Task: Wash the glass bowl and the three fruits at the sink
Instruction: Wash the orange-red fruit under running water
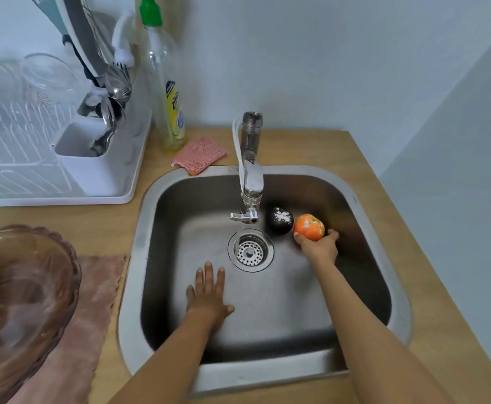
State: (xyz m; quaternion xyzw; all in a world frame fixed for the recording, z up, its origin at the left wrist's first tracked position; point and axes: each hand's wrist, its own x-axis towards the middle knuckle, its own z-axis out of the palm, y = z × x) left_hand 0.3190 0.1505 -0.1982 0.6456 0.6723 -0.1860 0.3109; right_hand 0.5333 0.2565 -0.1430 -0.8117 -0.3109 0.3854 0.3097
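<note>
An orange fruit speckled white sits right of a dark fruit dusted white. The near-left glass bowl is brownish-pink on a pink cloth; the far pink sponge is mesh-patterned; the bottle has a green cap.

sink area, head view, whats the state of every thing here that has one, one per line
tap: no water visibly running
orange fruit: white patches on it, gripped by right hand
dark fruit: white patch on top, lying in sink, untouched
left hand: open, flat, fingers straight, low in the sink
glass bowl: upright on pink cloth
soap bottle: upright, capped
</note>
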